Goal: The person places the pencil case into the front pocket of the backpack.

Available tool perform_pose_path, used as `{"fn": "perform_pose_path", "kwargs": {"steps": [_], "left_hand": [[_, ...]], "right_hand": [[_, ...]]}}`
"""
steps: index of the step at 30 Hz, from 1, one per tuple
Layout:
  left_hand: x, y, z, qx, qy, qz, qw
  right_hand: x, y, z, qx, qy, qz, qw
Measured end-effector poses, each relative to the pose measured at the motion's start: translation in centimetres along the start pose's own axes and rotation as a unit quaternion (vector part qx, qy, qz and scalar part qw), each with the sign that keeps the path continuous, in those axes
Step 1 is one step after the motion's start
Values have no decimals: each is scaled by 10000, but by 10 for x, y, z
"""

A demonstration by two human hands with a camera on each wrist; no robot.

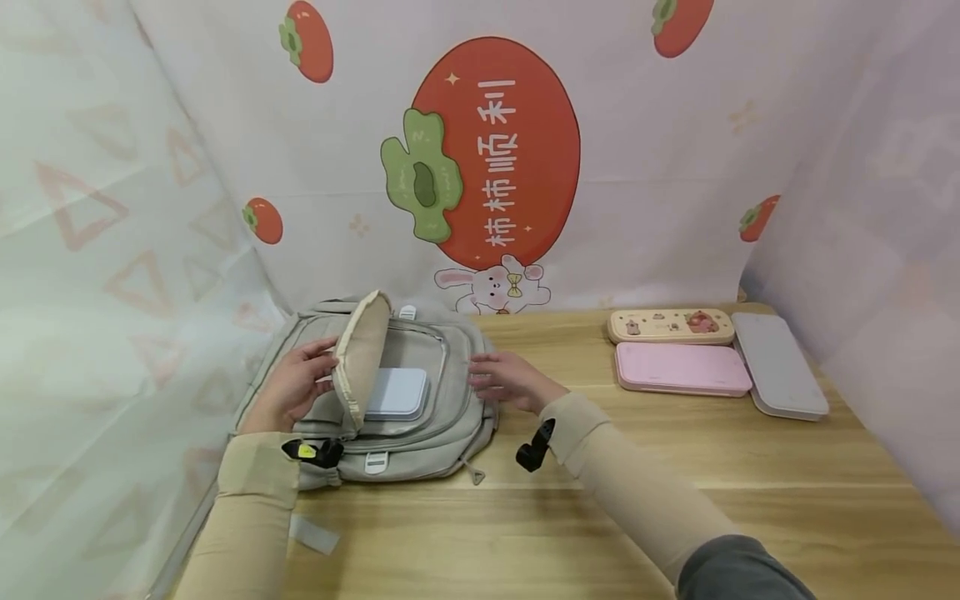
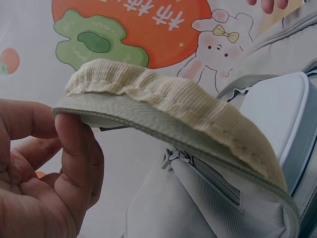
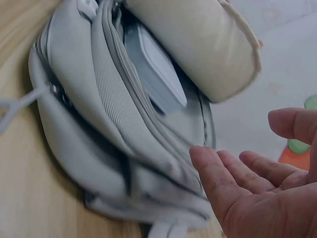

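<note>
A grey backpack [image 1: 465, 421] lies flat on the wooden table with its front pocket unzipped. My left hand [image 1: 296, 387] pinches the edge of the raised pocket flap [image 1: 363, 358], which shows its beige lining. In the left wrist view, the thumb and fingers grip the flap's zipper edge [image 2: 119, 119]. Inside the pocket sits a white box-like case [image 1: 397, 392] with rounded corners, partly covered by the flap. My right hand [image 1: 517, 382] holds nothing; its fingers are extended at the backpack's right side, and the right wrist view shows the case [image 3: 163, 64] beyond them.
To the right lie a cream case with cartoon prints [image 1: 645, 327], a pink case [image 1: 682, 369] and a pale grey case [image 1: 783, 367], close together. A whitish strip [image 1: 313, 534] is near the table's front left. Printed cloth walls [image 1: 637, 208] enclose the table.
</note>
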State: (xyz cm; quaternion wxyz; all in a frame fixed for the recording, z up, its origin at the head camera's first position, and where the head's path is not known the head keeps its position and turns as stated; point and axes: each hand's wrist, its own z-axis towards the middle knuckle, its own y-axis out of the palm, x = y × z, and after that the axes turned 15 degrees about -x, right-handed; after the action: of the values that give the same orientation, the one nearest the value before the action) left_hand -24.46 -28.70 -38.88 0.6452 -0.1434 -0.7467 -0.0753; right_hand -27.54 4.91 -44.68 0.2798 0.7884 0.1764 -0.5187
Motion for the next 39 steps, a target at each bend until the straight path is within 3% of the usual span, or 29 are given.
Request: {"fn": "perform_pose_path", "kwargs": {"steps": [9, 17, 23, 32, 39], "left_hand": [[-1, 1, 1, -69, 35, -115, 9999], [-1, -1, -1, -47, -55, 111, 9999], [0, 0, -2, -106, -27, -121, 9999], [6, 1, -2, -88, -29, -56, 9999], [2, 1, -1, -90, -14, -226, 9997]], "right_hand": [[1, -38, -20, 15, -13, -162, 9999], [-3, -55, -38, 103, -7, -310, 9995], [-4, -72, -52, 275, 28, -161, 9995], [-5, -97, -70, 452, 69, -383, 9982], [-2, -112, -85, 520, 97, -442, 9976]]}}
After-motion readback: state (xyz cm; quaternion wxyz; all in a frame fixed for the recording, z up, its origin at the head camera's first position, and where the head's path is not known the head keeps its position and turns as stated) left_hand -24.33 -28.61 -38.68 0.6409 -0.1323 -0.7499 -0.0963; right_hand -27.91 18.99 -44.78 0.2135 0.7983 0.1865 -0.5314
